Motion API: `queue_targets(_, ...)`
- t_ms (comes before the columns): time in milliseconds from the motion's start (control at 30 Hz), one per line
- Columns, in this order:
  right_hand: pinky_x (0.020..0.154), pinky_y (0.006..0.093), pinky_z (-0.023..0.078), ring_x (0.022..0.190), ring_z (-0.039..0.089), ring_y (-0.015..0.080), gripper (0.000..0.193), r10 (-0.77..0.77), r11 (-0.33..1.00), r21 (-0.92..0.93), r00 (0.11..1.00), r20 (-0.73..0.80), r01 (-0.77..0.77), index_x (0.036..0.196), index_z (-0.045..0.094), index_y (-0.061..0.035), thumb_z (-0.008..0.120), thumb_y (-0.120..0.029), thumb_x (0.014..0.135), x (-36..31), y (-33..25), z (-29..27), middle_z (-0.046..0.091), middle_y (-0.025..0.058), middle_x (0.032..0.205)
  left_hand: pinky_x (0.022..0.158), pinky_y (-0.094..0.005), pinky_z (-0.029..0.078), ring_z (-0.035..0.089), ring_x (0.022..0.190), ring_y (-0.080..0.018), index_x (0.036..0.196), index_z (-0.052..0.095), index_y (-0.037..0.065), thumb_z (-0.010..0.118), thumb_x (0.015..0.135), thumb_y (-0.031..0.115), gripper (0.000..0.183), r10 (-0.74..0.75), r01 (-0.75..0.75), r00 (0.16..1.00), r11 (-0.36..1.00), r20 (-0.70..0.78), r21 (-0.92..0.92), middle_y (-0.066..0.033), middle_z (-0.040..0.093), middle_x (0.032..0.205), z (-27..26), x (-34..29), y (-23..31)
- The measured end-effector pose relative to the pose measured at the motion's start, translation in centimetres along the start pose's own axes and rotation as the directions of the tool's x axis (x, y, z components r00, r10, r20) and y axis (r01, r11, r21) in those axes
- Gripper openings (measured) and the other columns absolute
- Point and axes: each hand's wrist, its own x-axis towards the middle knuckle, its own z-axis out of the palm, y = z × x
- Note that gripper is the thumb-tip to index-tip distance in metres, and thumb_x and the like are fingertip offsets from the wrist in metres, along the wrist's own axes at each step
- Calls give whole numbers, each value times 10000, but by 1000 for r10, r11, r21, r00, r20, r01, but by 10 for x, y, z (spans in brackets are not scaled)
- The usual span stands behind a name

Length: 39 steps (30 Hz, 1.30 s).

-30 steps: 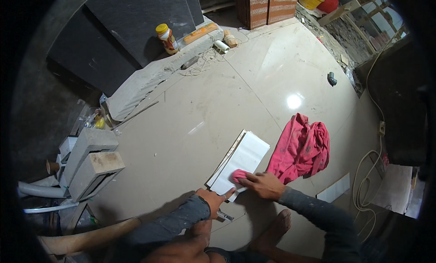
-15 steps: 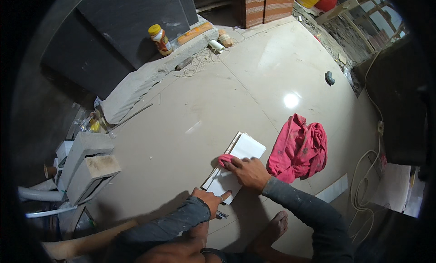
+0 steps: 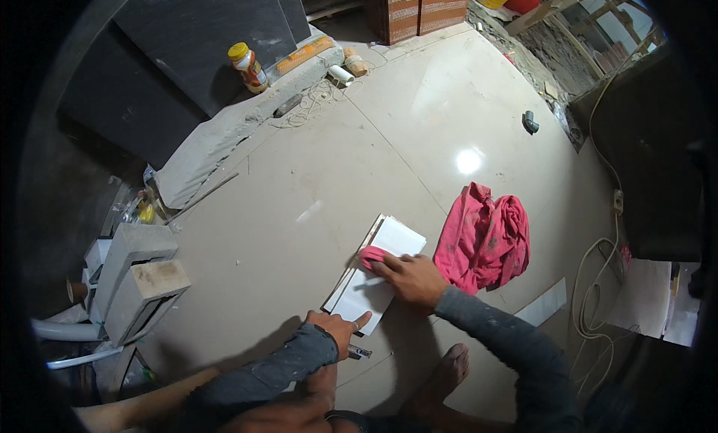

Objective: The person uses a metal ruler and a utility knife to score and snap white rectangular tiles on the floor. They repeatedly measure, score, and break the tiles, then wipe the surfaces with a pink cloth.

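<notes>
A small stack of long white tile strips (image 3: 401, 235) lies aslant on the floor in front of me. My right hand (image 3: 413, 279) pinches a bunched pink cloth (image 3: 372, 258) and presses it on the top strip. At the near end, my left hand (image 3: 336, 331) grips the stack's edge, one finger stretched over the white face. Its other fingers are partly hidden. A small metal object (image 3: 360, 352) shows beside that hand on the floor; its kind is unclear. Right of the stack, a larger crumpled pink cloth (image 3: 482, 242) with dark stains lies on the tiles.
A loose white strip (image 3: 541, 304) and a coiled cable (image 3: 587, 313) lie to the right. A grey pipe elbow (image 3: 530, 122) sits farther off. Hollow blocks (image 3: 153, 287) stand at left. A yellow-capped bottle (image 3: 248, 68) stands by dark panels at the back.
My right hand has slid the pink cloth from the stack's left edge slightly inward over the white face. The left hand keeps its place on the stack. The whole view has shifted a little.
</notes>
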Motion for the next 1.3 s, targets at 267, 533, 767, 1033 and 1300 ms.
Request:
queue_targets(267, 636, 436, 575, 783, 731, 313, 469, 63, 998, -13, 998, -25, -63, 1407, 575, -116, 595, -199, 946, -11, 19, -8, 641, 96, 1152, 979, -497, 529, 746, 1078, -269, 1699, 152, 407, 751, 925, 497, 983, -20, 21, 999, 999, 43, -25, -76, 771, 1158, -7, -3, 5)
queue_targets(533, 628, 402, 578, 822, 743, 294, 459, 249, 968, -18, 967, 50, -249, 1371, 596, -152, 652, -221, 920, -32, 31, -27, 667, 86, 1110, 979, -509, 524, 741, 1096, -261, 1697, 160, 410, 752, 917, 530, 987, -34, 36, 997, 999, 65, -24, -71, 768, 1171, -6, 4, 4)
queue_targets(767, 648, 456, 591, 805, 740, 319, 418, 129, 989, -58, 982, -141, -138, 1325, 621, -118, 671, -227, 926, 9, 37, -10, 683, 105, 1112, 959, -481, 538, 746, 1074, -267, 1696, 169, 411, 738, 922, 537, 969, 2, -2, 1000, 1000, -4, -21, -82, 770, 1168, -2, 1, 2)
queue_targets(1033, 713, 536, 591, 896, 708, 388, 399, 500, 803, 31, 645, -578, -595, 1171, 656, -101, 807, -210, 818, -68, 93, -80, 623, 206, 1203, 874, -463, 599, 757, 911, -365, 1660, 275, 154, 732, 889, 299, 908, 85, -152, 978, 914, -190, -376, -182, 772, 946, 30, -8, -21)
queue_targets(1300, 667, 391, 537, 730, 672, 211, 511, 830, 258, 732, 533, 166, -630, 1025, 639, 32, 804, -442, 929, -31, -72, 8, 685, 132, 794, 905, -462, 591, 748, 939, -417, 1232, 589, -92, 752, 836, 204, 520, -179, -48, 930, 807, -321, -589, -239, 753, 909, 24, 16, -47)
